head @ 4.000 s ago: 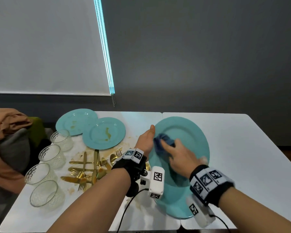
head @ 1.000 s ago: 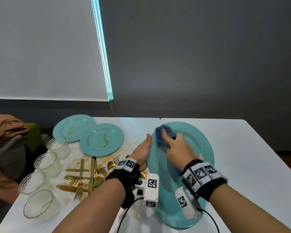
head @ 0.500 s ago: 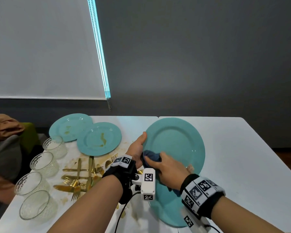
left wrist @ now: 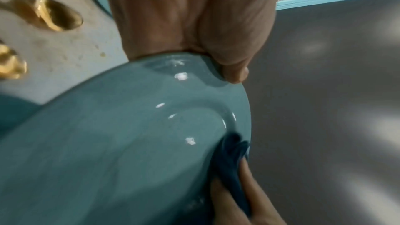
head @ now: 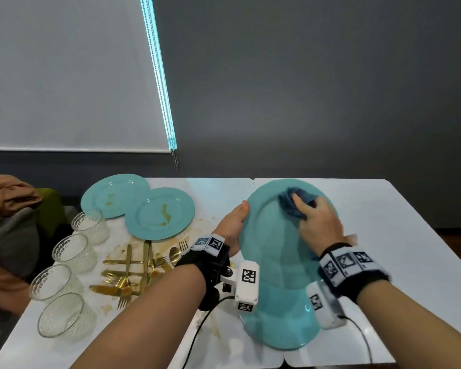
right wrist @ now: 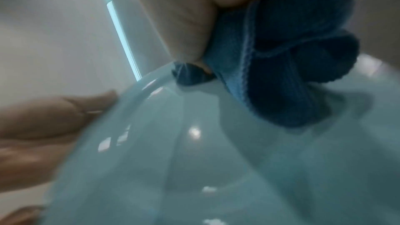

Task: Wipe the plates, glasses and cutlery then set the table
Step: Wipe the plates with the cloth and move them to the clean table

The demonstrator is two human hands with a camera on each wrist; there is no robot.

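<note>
Left hand [head: 233, 222] grips a teal plate [head: 274, 278] by its rim, tilted above the desk [head: 410, 235]; right hand [head: 318, 225] fingers curl around a blue cloth [head: 288, 206], pressing it beneath them onto the plate.

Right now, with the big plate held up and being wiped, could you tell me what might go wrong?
1. The left hand grips the large teal plate only at its rim; the right hand pressing the blue cloth near the far edge could lever it loose.
2. The glasses stand close to the left table edge; an elbow might knock one off.
</note>
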